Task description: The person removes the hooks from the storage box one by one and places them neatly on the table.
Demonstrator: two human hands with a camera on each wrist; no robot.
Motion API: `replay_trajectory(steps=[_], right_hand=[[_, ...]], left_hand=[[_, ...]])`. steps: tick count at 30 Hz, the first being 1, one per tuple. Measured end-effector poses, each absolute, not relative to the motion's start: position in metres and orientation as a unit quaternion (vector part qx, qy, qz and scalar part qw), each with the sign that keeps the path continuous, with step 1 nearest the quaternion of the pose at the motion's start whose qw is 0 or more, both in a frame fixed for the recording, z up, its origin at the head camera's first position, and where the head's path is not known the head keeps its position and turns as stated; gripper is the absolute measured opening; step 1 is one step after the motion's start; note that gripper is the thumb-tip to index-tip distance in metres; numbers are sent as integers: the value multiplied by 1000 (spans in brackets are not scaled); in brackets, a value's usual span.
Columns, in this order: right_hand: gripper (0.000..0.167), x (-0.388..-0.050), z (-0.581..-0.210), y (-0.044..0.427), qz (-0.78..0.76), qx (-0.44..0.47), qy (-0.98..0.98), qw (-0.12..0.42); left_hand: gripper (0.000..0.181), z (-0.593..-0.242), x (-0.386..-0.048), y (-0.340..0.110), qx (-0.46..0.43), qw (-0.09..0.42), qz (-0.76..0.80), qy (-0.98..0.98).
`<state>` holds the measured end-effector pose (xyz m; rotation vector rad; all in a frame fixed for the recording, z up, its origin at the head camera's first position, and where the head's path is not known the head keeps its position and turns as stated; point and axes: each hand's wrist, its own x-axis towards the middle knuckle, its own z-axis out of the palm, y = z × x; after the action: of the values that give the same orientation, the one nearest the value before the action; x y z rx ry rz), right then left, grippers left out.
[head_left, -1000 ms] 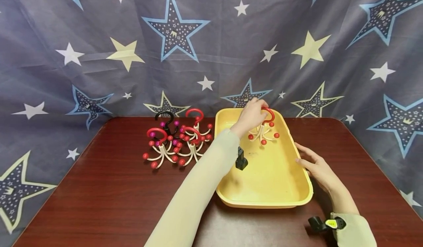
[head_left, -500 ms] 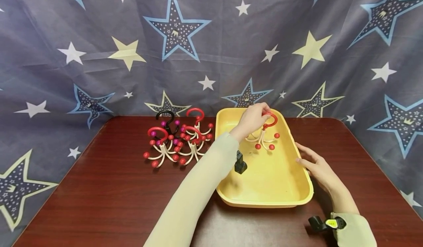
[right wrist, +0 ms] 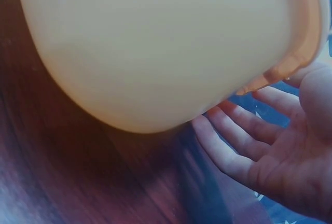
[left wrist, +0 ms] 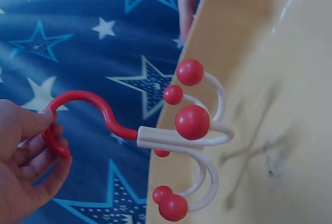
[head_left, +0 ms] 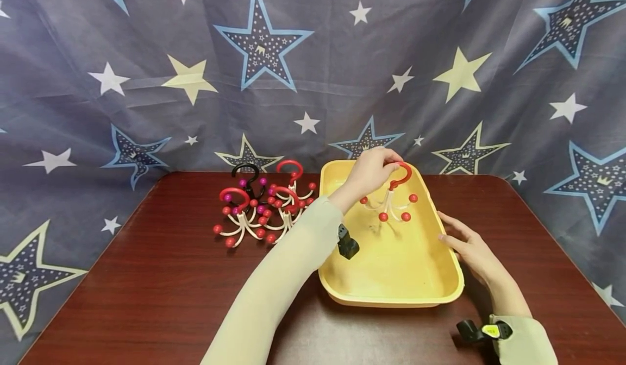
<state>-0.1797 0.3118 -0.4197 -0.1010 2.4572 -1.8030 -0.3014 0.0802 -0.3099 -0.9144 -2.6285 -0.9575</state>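
In the head view my left hand is over the far part of a yellow plastic tray. Thumb and fingertips pinch the red top hook of a multi-prong hook hanger, seen up close in the left wrist view. Its white prongs curve outward to red balls, and they hang above the tray floor, casting a shadow there. My right hand holds the tray's right side, thumb over the rim, fingers against the outer wall in the right wrist view. Left of the tray, several similar hook hangers stand on the table.
Among the standing hangers is a black one with purple balls. They stand close together, near the tray's left rim. The dark red wooden table meets a grey star-patterned cloth at the back.
The hook hanger in my left hand has turned, and its prongs now sit differently. My left wrist has shifted slightly to the left. My right hand and the tray stay where they were.
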Motion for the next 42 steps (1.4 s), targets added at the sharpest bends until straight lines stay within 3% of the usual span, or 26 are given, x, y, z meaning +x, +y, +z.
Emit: replay_trajectory(steps=[18,42], right_hand=[[62,-180,-418,309,-586,-35,808,46],[60,-179,-418,311,-588,-43,806,46]], left_hand=[[17,-285,-264,19,-305,129,-397,-856],[14,-298,-203,-80,-267,194,-488,-808]])
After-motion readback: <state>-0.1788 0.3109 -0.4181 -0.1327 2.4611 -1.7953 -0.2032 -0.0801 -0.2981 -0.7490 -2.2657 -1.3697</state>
